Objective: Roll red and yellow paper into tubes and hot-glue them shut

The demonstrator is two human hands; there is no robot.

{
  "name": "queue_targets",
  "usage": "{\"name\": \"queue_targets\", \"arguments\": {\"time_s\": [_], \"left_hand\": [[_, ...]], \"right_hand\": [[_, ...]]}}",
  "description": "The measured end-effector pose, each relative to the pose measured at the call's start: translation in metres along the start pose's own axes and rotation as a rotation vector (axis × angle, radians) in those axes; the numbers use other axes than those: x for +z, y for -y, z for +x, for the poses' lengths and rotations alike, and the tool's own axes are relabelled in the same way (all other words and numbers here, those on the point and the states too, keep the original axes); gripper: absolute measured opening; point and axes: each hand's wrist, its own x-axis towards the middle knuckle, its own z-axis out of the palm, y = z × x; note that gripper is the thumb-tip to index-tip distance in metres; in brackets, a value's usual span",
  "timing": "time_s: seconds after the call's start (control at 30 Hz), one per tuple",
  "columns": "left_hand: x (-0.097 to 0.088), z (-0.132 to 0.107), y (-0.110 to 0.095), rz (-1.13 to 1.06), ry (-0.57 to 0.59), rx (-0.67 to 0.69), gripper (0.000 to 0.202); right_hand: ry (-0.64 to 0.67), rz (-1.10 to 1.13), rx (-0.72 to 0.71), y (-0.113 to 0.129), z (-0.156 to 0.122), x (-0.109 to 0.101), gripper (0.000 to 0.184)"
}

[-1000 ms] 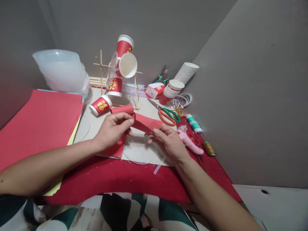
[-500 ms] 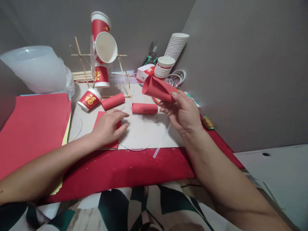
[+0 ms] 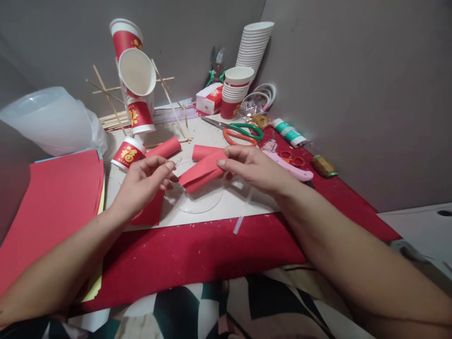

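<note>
A loosely rolled piece of red paper (image 3: 203,172) is in my right hand (image 3: 252,167), pinched between thumb and fingers at its right end. Its long edge stands loose along the top. My left hand (image 3: 143,181) is at the roll's left end, fingers loosely curled and a little apart, with nothing visibly gripped. Behind the held roll lie two red paper tubes, one at left (image 3: 165,148) and one partly hidden (image 3: 205,152). Folded red paper (image 3: 150,209) lies under my left hand. A clear ring of line (image 3: 196,212) rests on the white board below the roll.
At the back left stands a paper-cup and stick structure (image 3: 139,113); a red cup (image 3: 127,153) lies before it. Scissors (image 3: 243,132), stacked cups (image 3: 236,89), a pink-handled tool (image 3: 289,167) and a thread spool (image 3: 324,165) are at right. Red sheets (image 3: 52,202) lie left.
My right hand has brought the red paper roll down and left, over the board. My left hand has lifted off the folded red paper towards the roll's left end. The view has shifted, uncovering the scissors.
</note>
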Motion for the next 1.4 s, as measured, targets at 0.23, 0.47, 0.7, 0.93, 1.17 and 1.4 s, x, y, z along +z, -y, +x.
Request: {"name": "queue_targets", "arguments": {"time_s": [0.23,0.47,0.7,0.93,1.17,1.4], "left_hand": [[0.01,0.0,0.003,-0.282,-0.049,-0.144,0.028],[0.016,-0.002,0.006,-0.492,0.112,-0.355,0.035],[0.024,-0.009,0.002,-0.611,0.101,-0.487,0.03],[0.026,-0.011,0.003,-0.635,0.127,-0.565,0.023],[0.027,-0.011,0.004,-0.575,0.075,-0.422,0.027],[0.031,-0.014,0.008,-0.446,0.039,-0.288,0.024]], "right_hand": [[-0.075,-0.002,-0.054,-0.003,-0.001,0.004,0.023],[-0.144,-0.024,-0.12,0.0,-0.005,0.011,0.023],[-0.206,0.004,-0.133,-0.001,-0.006,0.02,0.025],[-0.189,0.046,-0.09,-0.003,-0.009,0.024,0.031],[-0.157,0.184,0.011,-0.008,-0.007,0.023,0.036],[-0.169,0.363,0.072,-0.012,-0.006,0.026,0.035]]}}
